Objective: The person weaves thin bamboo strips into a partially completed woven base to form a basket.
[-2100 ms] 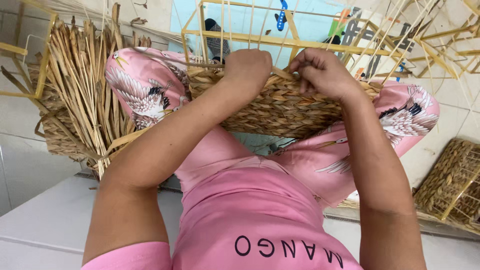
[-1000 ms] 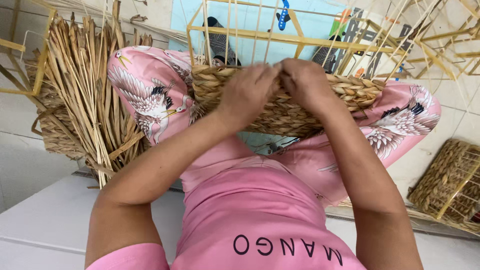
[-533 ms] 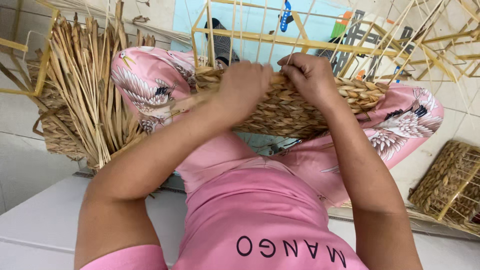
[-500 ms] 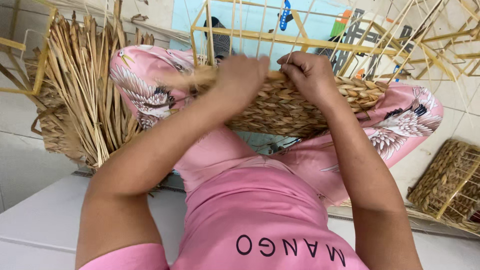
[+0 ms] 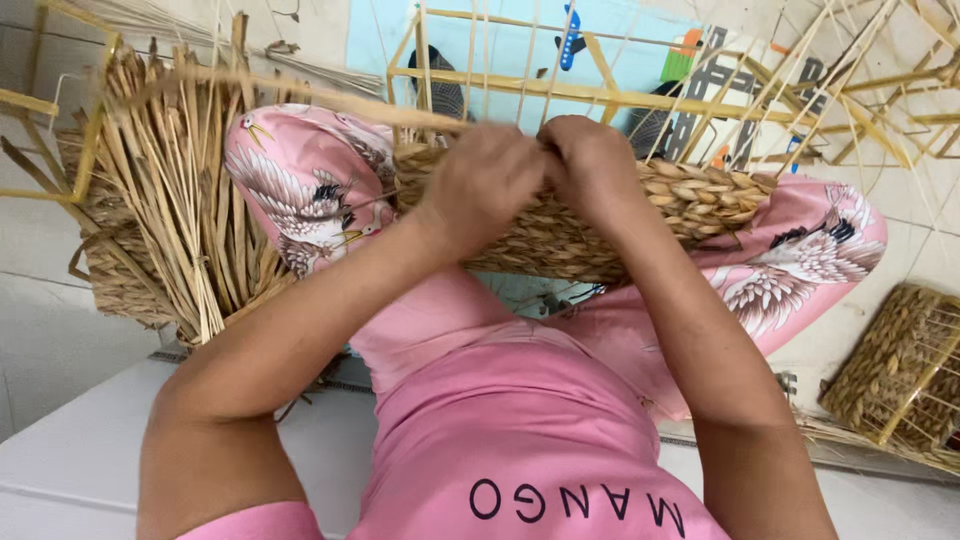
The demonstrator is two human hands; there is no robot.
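Across our lap, a half-woven straw basket [image 5: 600, 225] rests on our pink patterned knees, its bare frame [image 5: 560, 90] rising beyond. Beside our left knee stands a bundle of dry reeds [image 5: 170, 210]. Our left hand [image 5: 480, 185] and right hand [image 5: 590, 165] meet at the basket's near rim, fingers clenched on a straw strand [image 5: 330, 100].
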